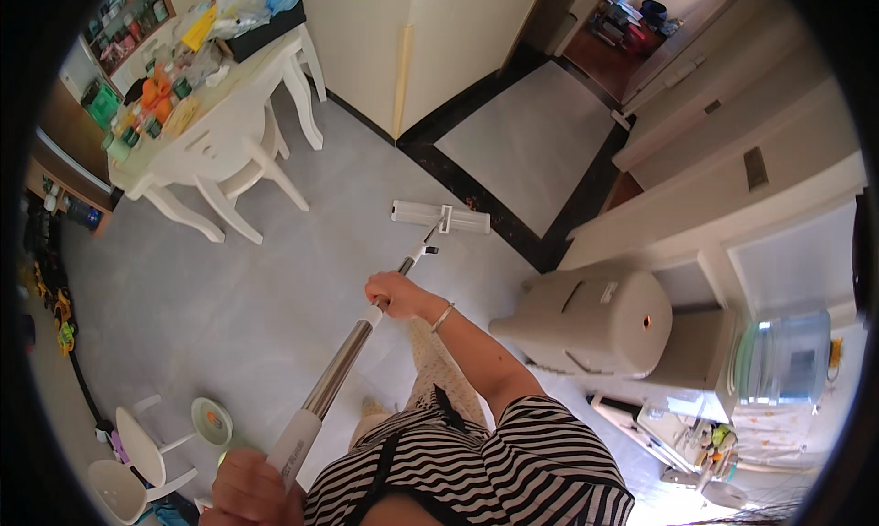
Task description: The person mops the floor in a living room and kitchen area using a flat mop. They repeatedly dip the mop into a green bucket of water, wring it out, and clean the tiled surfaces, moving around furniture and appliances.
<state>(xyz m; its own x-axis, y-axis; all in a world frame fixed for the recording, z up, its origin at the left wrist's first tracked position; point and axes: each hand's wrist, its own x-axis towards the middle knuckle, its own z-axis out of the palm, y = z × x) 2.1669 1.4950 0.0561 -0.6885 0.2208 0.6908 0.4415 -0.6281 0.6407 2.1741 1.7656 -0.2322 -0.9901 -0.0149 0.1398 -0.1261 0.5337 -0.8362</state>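
Observation:
A sponge mop with a steel pole (336, 375) runs diagonally across the view. At the lower left, my left hand (250, 488) is wrapped around its white upper grip, partly cut off by the picture's edge. My right hand (398, 296), with a bracelet on the wrist, grips the pole farther down, near a white collar. Beyond it, the wide white mop head (441, 217) is at the grey tiled floor (275, 299), beside the black tile border (481, 203). The underside of the mop head is hidden.
A white table (240, 79) holding bags and jars stands upper left, with a white chair (206, 148) against it. A wall corner (398, 131) juts in at the top. A beige cabinet (584, 320) is on the right. Lower left are a small white chair (141, 443) and a round basin (211, 421).

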